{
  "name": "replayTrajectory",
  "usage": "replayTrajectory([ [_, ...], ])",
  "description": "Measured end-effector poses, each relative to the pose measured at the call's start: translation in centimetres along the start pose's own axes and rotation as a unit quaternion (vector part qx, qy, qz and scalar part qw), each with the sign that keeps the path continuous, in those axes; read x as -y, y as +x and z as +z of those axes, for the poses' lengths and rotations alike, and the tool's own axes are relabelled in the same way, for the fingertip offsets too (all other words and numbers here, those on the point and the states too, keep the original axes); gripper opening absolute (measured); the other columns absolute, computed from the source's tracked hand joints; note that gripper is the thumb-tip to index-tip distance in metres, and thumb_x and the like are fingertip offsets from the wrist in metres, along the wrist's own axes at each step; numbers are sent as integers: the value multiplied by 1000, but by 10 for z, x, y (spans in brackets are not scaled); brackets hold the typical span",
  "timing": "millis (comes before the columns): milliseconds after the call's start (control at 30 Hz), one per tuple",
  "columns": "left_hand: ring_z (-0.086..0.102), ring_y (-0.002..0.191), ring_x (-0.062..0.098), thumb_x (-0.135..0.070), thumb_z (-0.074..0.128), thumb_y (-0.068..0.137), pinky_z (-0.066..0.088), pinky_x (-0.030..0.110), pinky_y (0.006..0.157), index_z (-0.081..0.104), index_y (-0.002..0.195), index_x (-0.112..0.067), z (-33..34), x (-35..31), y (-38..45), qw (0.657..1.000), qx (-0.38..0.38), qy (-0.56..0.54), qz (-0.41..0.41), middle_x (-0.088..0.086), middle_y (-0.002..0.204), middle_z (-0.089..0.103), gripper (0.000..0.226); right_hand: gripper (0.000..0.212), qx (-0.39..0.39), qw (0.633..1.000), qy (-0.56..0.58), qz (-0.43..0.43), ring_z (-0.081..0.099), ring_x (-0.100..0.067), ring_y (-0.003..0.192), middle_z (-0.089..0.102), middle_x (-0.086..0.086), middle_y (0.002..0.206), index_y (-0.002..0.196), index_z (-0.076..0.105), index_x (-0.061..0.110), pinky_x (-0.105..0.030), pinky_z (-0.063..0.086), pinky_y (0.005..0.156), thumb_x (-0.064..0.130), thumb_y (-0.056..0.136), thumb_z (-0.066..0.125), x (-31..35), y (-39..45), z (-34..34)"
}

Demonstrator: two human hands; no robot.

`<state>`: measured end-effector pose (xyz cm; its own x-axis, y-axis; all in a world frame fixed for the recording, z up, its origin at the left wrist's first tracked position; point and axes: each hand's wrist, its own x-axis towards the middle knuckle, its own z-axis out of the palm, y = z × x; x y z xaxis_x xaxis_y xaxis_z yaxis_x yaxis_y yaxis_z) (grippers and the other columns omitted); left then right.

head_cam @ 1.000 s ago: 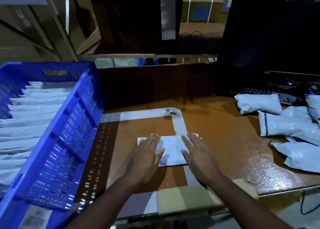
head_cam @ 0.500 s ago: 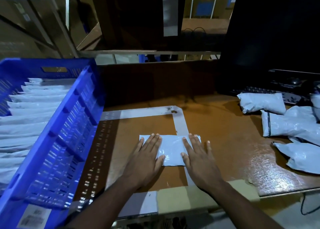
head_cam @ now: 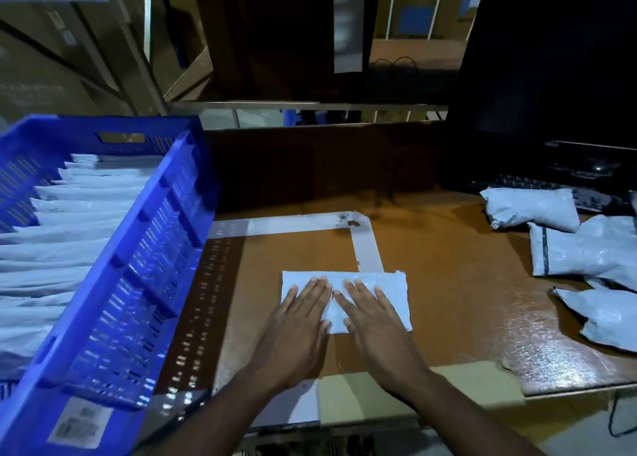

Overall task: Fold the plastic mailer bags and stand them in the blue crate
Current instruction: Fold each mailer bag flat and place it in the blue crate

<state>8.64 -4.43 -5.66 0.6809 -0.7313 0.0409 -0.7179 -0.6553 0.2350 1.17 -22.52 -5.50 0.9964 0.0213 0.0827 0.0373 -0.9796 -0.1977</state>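
Note:
A folded white mailer bag (head_cam: pixel 393 293) lies flat on the brown table (head_cam: pixel 448 283) in the middle of the view. My left hand (head_cam: pixel 300 321) presses on its left half with straight fingers. My right hand (head_cam: pixel 372 317) presses flat on its middle, close beside the left, fingertips nearly touching. The blue crate (head_cam: pixel 148 249) stands at the left, with several folded mailer bags (head_cam: pixel 69 245) standing in a row inside it.
Several unfolded filled-looking mailer bags (head_cam: pixel 582 249) lie in a heap at the right edge of the table. Behind them are a dark keyboard (head_cam: pixel 537 186) and a black monitor (head_cam: pixel 551 69). Pale tape (head_cam: pixel 368 245) marks a corner on the tabletop.
Both hands have slid inward over the folded bag, from its outer parts toward the middle, and now lie close together. The bag stays in place.

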Motion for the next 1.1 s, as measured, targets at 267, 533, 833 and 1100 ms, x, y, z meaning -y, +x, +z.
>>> replayTrajectory([
  [267,-1,156,7,-42,13,106,4,39,127,19,162,-17,0,0,0,1000,-5,6,6,-3,169,12,62,54,11,1000,-24,10,34,-17,147,32,0,157,150,44,21,-39,15,119,34,103,23,-2,-3,4],
  [533,14,155,11,-39,19,107,11,40,121,31,159,-14,4,-4,-6,1000,-16,14,1,0,166,26,59,59,39,999,16,12,18,-9,151,23,8,162,155,35,27,-36,7,120,42,102,13,3,-7,-3],
  [833,24,150,9,-49,32,107,23,37,123,26,158,-31,-23,-8,14,985,-50,-141,-85,-13,165,24,54,33,-35,942,317,106,41,4,134,45,15,148,135,59,33,-29,36,116,23,104,51,-19,7,-30],
  [1100,-9,155,6,-67,-14,92,-3,35,127,0,163,-21,-5,4,11,997,6,0,-73,-6,170,-4,86,70,13,996,36,78,-5,-12,154,4,5,167,160,17,27,-37,1,126,54,99,-4,-18,-7,-12],
])
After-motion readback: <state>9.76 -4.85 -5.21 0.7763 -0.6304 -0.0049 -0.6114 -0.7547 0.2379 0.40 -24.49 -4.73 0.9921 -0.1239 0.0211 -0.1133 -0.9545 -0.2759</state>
